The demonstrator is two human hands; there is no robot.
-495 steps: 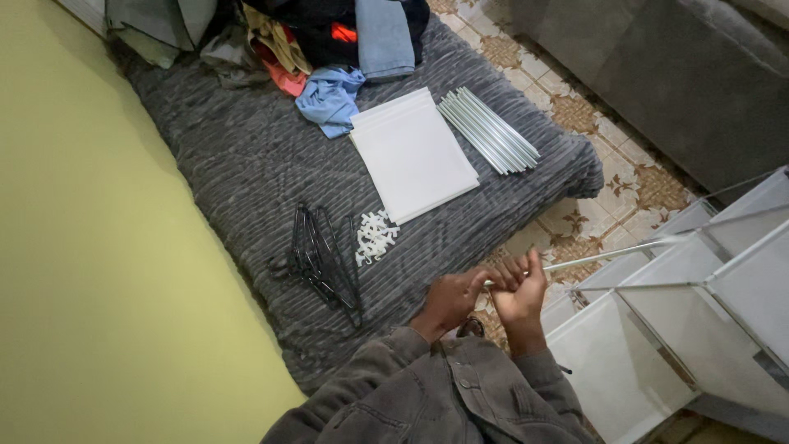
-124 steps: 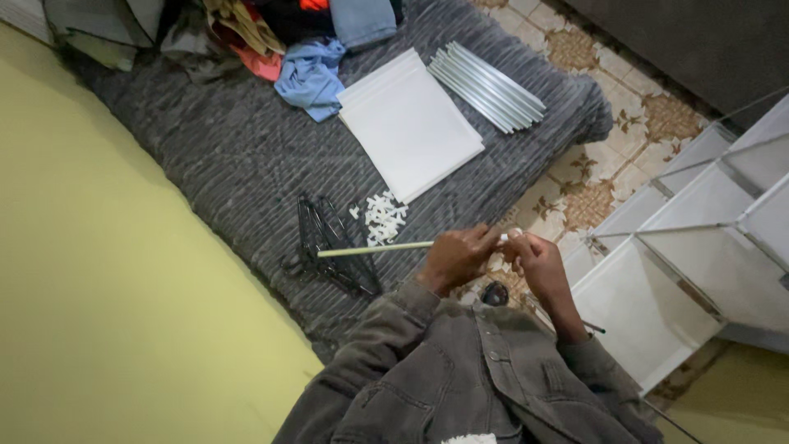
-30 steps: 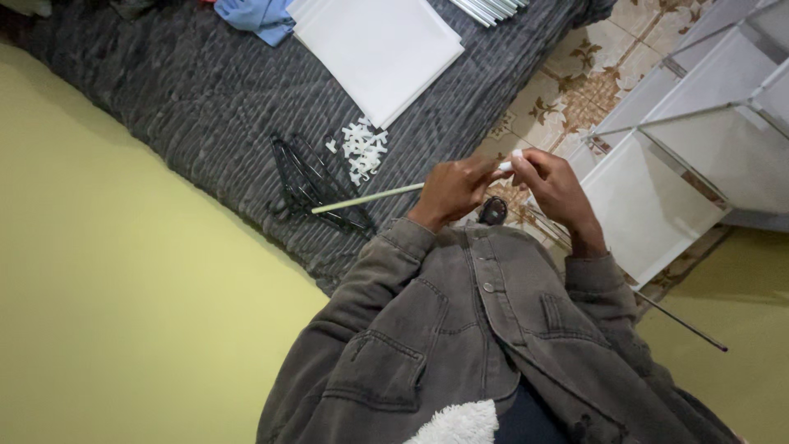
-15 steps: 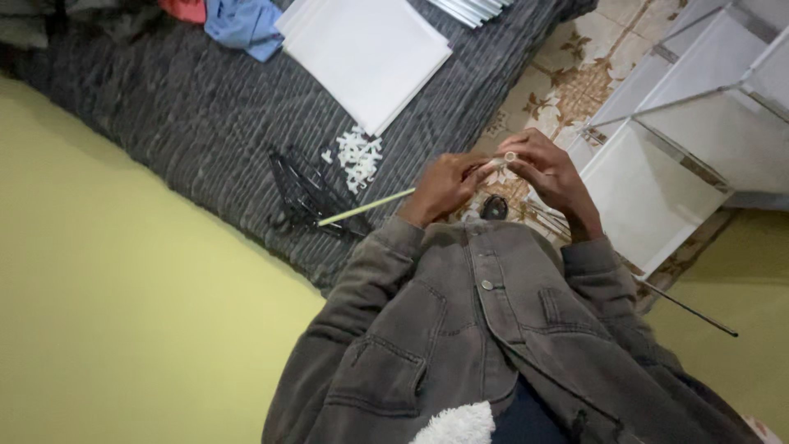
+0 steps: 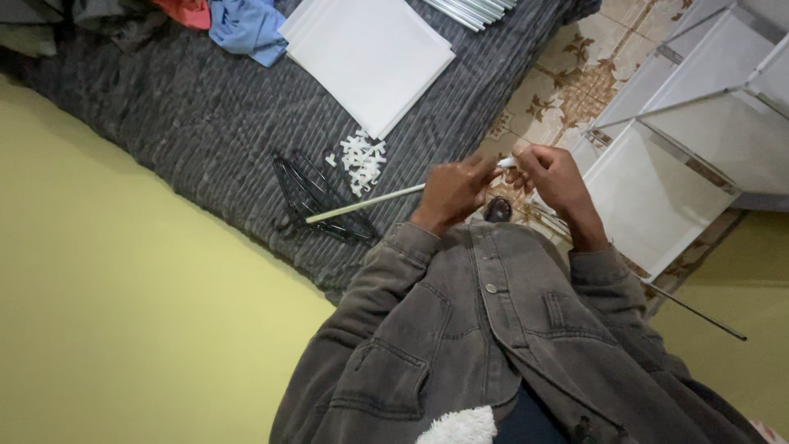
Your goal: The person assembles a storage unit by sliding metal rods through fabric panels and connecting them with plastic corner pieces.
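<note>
My left hand [image 5: 454, 191] grips a thin pale rod [image 5: 366, 202] that sticks out to the left over the grey mattress [image 5: 189, 131]. My right hand [image 5: 552, 173] pinches a small white connector piece [image 5: 507, 163] at the rod's near end. Both hands meet in front of my grey jacket. A heap of small white connectors [image 5: 362, 158] lies on the mattress just beyond the rod, beside a bunch of black wire hangers [image 5: 316, 201].
A stack of white square panels [image 5: 370, 53] and a bundle of pale rods [image 5: 472, 8] lie on the mattress, with clothes [image 5: 238, 25] at its far end. A white panel-and-rod shelf frame [image 5: 699, 123] stands at right on the tiled floor. A dark rod [image 5: 699, 312] lies near my right side.
The view has shifted slightly down and right. My hands stay together on the rod's end, and the rod has tilted a little.
</note>
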